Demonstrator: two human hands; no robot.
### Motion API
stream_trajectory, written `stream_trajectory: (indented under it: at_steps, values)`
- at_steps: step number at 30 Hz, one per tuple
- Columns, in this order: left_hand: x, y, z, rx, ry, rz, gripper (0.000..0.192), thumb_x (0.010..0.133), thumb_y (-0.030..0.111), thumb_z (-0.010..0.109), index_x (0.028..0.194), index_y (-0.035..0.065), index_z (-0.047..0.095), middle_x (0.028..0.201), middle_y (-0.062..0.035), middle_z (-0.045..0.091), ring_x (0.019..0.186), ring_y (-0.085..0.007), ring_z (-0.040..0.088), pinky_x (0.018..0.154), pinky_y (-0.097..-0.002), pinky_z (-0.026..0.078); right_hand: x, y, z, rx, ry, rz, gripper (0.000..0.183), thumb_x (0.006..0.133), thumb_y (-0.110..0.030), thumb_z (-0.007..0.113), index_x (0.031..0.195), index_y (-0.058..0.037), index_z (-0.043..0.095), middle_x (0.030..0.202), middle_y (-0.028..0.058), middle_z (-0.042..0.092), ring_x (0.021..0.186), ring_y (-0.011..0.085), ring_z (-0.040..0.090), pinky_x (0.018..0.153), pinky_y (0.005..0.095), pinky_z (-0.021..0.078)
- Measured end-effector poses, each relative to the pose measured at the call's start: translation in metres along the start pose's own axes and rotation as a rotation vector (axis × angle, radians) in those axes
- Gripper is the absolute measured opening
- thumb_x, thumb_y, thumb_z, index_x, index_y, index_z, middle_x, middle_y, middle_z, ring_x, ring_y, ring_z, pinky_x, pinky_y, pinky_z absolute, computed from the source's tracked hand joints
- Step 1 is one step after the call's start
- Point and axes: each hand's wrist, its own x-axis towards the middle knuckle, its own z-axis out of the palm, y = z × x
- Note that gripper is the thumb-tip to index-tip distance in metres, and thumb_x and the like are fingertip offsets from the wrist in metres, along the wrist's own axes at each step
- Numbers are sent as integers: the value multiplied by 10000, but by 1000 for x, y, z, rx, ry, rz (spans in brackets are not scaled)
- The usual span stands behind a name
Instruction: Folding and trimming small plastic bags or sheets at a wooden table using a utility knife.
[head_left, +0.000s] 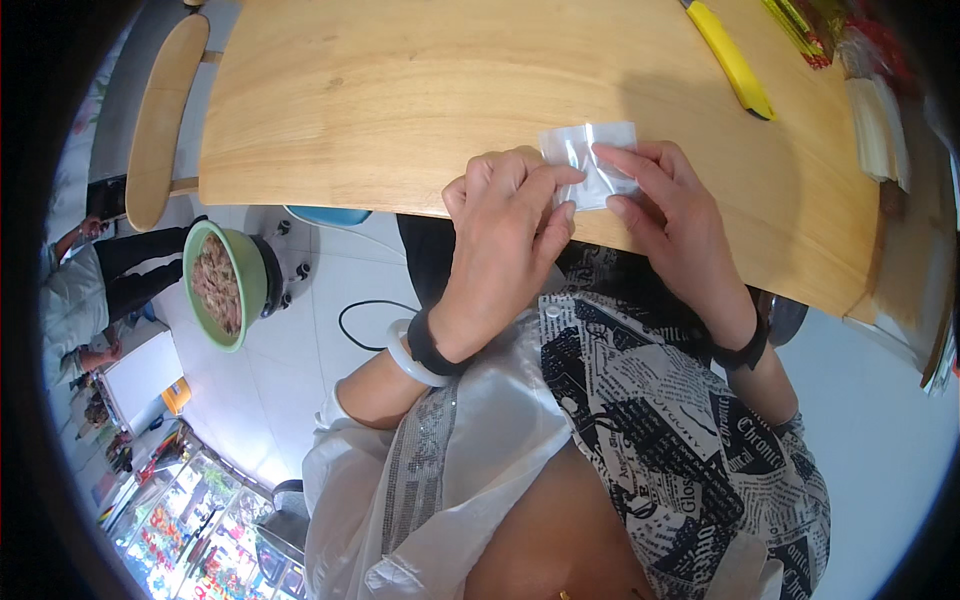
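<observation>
A small clear plastic packet (592, 161) is held between both hands just above the near edge of the wooden table (420, 90). On its left side, my left hand (506, 217) pinches it between thumb and forefinger, the other fingers curled. My right hand (671, 210) has its forefinger over the packet's upper right part and its thumb at the lower right corner. Whether anything is inside the packet cannot be told. A black band is on each wrist, and a white bangle circles the left one.
A yellow utility knife (731, 60) lies at the table's right. Beyond it are a stack of pale sheets (874, 127) and plastic-wrapped things. At the left are a wooden chair back (165, 120), a green basin (244, 285) on a wheeled seat, and another person (82, 292).
</observation>
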Motion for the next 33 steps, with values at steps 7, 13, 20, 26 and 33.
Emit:
stream_trajectory:
  at_steps: [7, 13, 20, 26, 33]
  values:
    - [4, -10, 8, -92, 9, 56, 238, 783, 78, 718, 1013, 138, 736, 1001, -15, 589, 1011, -231, 499, 861, -386, 296, 8, 13, -17, 112, -119, 60, 533, 879, 99, 561, 1363, -120, 602, 1136, 73, 553, 910, 141, 555, 774, 241, 467]
    - [8, -9, 27, -120, 42, -28, 216, 768, 134, 768, 980, 173, 753, 965, 3, 582, 1017, -204, 498, 936, -372, 265, 9, 20, 12, 50, 7, -9, 380, 820, -28, 653, 1197, -72, 662, 1015, 135, 604, 923, 296, 612, 777, 355, 502]
    - [9, -7, 26, -93, 100, -35, 197, 754, 112, 748, 947, 133, 779, 965, -18, 624, 986, -225, 515, 872, -381, 289, 14, 27, 14, 0, 78, -76, 367, 796, -44, 677, 1161, -78, 663, 1063, 137, 627, 1014, 329, 603, 862, 397, 495]
    - [16, -18, 23, -140, -14, -46, 250, 757, 71, 730, 993, 140, 778, 1005, -16, 639, 1013, -230, 521, 933, -375, 305, 12, 31, -1, 61, -8, 1, 437, 798, 11, 628, 1220, -101, 642, 1050, 105, 628, 934, 269, 609, 820, 349, 496]
    - [18, -32, 20, -175, -12, -22, 275, 753, 44, 725, 1015, 109, 779, 1021, -55, 702, 1008, -271, 587, 908, -359, 468, 19, 34, -11, 168, -154, 18, 476, 800, 71, 571, 1243, -88, 644, 1007, 62, 620, 799, 170, 569, 714, 267, 459]
